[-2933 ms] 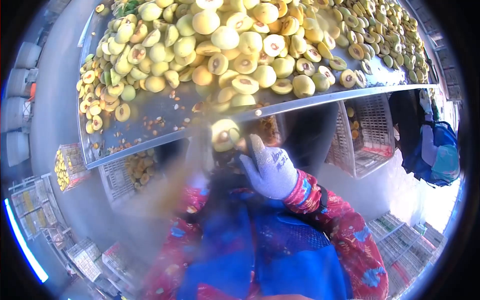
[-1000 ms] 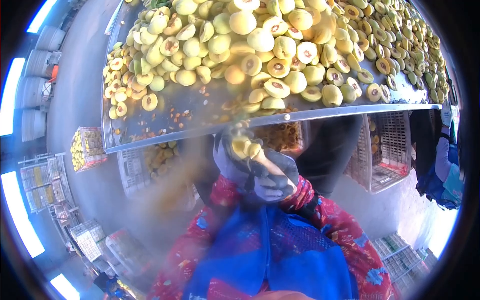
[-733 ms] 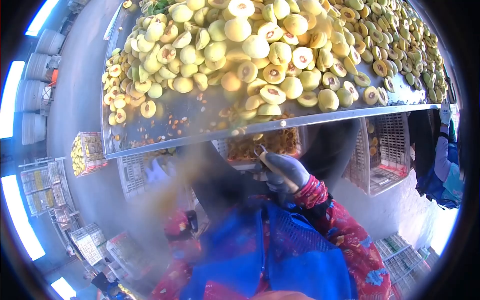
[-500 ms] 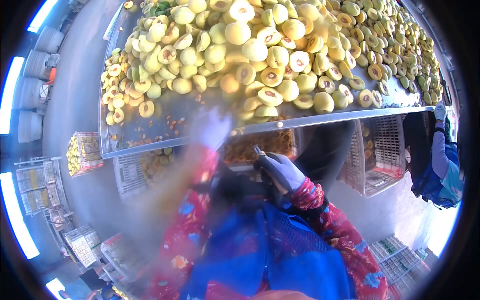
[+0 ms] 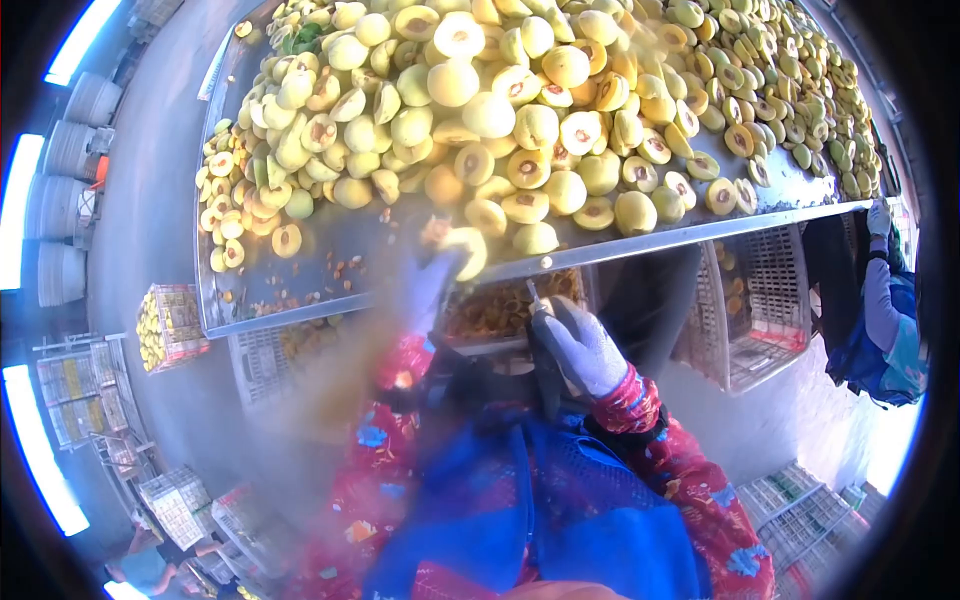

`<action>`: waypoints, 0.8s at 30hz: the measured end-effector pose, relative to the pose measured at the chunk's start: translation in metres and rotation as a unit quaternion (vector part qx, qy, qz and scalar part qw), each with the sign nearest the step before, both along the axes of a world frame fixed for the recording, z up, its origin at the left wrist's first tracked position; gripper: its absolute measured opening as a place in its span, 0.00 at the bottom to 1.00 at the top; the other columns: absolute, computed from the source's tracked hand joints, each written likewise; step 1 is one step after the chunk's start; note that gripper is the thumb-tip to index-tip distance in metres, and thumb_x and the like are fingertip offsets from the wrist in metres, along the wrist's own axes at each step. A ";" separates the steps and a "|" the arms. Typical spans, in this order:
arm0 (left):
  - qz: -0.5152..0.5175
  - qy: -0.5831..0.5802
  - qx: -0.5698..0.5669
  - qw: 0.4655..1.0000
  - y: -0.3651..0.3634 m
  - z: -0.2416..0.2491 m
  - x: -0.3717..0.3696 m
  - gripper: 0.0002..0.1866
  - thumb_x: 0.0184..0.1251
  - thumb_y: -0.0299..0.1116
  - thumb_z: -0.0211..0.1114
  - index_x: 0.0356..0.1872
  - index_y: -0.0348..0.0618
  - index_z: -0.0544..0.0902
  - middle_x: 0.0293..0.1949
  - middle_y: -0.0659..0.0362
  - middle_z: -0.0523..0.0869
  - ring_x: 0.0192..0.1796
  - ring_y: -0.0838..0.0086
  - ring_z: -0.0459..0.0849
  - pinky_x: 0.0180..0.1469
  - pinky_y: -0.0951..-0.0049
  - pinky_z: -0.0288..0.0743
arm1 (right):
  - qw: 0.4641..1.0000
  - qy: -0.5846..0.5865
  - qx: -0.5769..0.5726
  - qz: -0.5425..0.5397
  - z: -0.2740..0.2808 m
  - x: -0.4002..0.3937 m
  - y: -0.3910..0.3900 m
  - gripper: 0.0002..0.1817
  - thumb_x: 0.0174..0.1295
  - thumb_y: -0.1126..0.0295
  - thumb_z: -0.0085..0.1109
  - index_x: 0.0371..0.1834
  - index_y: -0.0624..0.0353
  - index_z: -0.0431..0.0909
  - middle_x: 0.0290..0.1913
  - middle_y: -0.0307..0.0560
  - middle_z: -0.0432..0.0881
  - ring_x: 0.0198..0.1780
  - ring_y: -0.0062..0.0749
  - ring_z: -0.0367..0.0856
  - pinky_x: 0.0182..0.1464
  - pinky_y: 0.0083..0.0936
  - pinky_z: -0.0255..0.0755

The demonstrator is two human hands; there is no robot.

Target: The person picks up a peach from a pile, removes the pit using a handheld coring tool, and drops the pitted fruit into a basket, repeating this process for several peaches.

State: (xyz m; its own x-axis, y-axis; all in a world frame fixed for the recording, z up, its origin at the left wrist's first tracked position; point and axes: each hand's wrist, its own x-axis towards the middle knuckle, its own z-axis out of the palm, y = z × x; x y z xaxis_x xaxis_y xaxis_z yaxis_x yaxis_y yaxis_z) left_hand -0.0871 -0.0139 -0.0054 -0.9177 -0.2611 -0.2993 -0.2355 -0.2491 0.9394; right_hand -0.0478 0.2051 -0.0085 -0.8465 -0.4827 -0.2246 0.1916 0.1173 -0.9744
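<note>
My left hand [image 5: 428, 285], gloved and smeared by motion, is at the near edge of the metal table [image 5: 335, 285]. Its fingers close on a yellow peach half [image 5: 468, 254]; a blurred reddish patch shows beside it. My right hand [image 5: 590, 352], in a pale glove with dark fingers, wraps round a slim hand tool whose metal tip [image 5: 534, 292] points up and away from me. What kind of tool it is, I cannot make out. Heaped on the table are many halved peaches [image 5: 488, 115], some cut side up with brown centres. Below the edge, a crate of brownish scraps [image 5: 490, 312] lies between my hands.
Plastic crates stand under the table, one at right [image 5: 765, 300] and one at left [image 5: 262, 362]. A crate of yellow fruit [image 5: 172, 325] is on the floor at left. White buckets [image 5: 62, 275] line the far left. A co-worker [image 5: 885, 320] stands at the right.
My left hand has come down slightly, and a peach half now shows in its fingers. My right hand has shifted a little right and down, with the tool tip turned more upright.
</note>
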 end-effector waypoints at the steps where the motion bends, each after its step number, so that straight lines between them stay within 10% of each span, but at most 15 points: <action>1: 0.039 -0.010 0.077 0.996 -0.008 -0.009 0.011 0.16 0.64 0.18 0.60 0.53 0.32 0.76 0.47 0.54 0.84 0.47 0.69 0.84 0.48 0.78 0.81 | 0.997 0.064 0.031 0.014 0.003 -0.001 0.000 0.12 0.71 0.64 0.50 0.45 0.63 0.73 0.25 0.39 0.76 0.25 0.22 0.74 0.30 0.22 0.70; 7: -0.089 0.184 -0.437 0.876 -0.014 -0.033 0.062 0.19 0.73 0.33 0.54 0.61 0.37 0.73 0.58 0.49 0.78 0.54 0.64 0.79 0.56 0.66 0.76 | 0.960 0.246 0.133 0.014 0.037 0.001 -0.030 0.16 0.61 0.68 0.60 0.46 0.65 0.68 0.17 0.52 0.76 0.21 0.51 0.79 0.23 0.44 0.70; 10: -0.125 0.059 -0.230 0.963 0.002 -0.007 0.059 0.20 0.77 0.41 0.51 0.58 0.36 0.77 0.50 0.49 0.82 0.50 0.66 0.80 0.52 0.67 0.75 | 0.936 0.302 0.180 0.023 0.044 0.005 -0.035 0.14 0.62 0.67 0.59 0.43 0.63 0.67 0.19 0.54 0.77 0.22 0.52 0.80 0.23 0.43 0.70; 12: -0.069 0.115 -0.355 0.925 0.011 -0.020 0.061 0.21 0.77 0.43 0.50 0.55 0.34 0.79 0.41 0.52 0.85 0.43 0.70 0.82 0.47 0.70 0.76 | 0.938 0.274 0.211 0.035 0.046 0.008 -0.036 0.13 0.62 0.67 0.59 0.41 0.62 0.67 0.19 0.54 0.77 0.22 0.52 0.79 0.22 0.43 0.70; 14: -0.025 0.055 -0.069 0.996 0.021 -0.001 0.059 0.23 0.78 0.46 0.50 0.51 0.32 0.79 0.30 0.58 0.83 0.33 0.76 0.80 0.38 0.74 0.74 | 0.937 0.262 0.226 0.039 0.047 0.011 -0.037 0.12 0.63 0.66 0.59 0.39 0.61 0.67 0.19 0.55 0.76 0.22 0.52 0.79 0.22 0.43 0.70; 18: 0.012 0.218 -0.461 0.860 0.017 -0.028 0.064 0.20 0.76 0.43 0.54 0.51 0.33 0.78 0.29 0.61 0.81 0.28 0.77 0.76 0.32 0.75 0.71 | 0.951 0.233 0.198 0.041 0.039 0.018 -0.038 0.12 0.64 0.66 0.58 0.38 0.62 0.67 0.19 0.58 0.76 0.23 0.54 0.79 0.24 0.45 0.69; 23: 0.062 0.020 -0.046 0.997 0.030 -0.032 0.075 0.22 0.67 0.29 0.61 0.61 0.33 0.72 0.35 0.54 0.80 0.32 0.66 0.77 0.36 0.66 0.72 | 0.960 0.233 0.142 0.066 0.022 0.021 -0.036 0.12 0.65 0.65 0.56 0.38 0.63 0.67 0.20 0.61 0.76 0.24 0.54 0.79 0.25 0.47 0.69; 24: 0.013 0.034 -0.141 0.989 0.022 -0.043 0.077 0.24 0.66 0.28 0.61 0.62 0.33 0.71 0.36 0.53 0.80 0.32 0.64 0.77 0.36 0.64 0.72 | 0.964 0.212 0.149 0.067 0.021 0.021 -0.036 0.12 0.65 0.65 0.56 0.39 0.62 0.67 0.20 0.61 0.77 0.24 0.54 0.79 0.25 0.47 0.69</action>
State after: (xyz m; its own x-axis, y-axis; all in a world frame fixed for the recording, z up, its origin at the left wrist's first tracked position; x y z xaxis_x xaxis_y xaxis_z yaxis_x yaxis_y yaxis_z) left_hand -0.0098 0.0079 -0.0485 -0.9253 -0.3485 -0.1492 -0.1663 0.0193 0.9859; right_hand -0.0271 0.1695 0.0122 -0.8266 -0.5626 -0.0175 -0.2530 0.3991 -0.8813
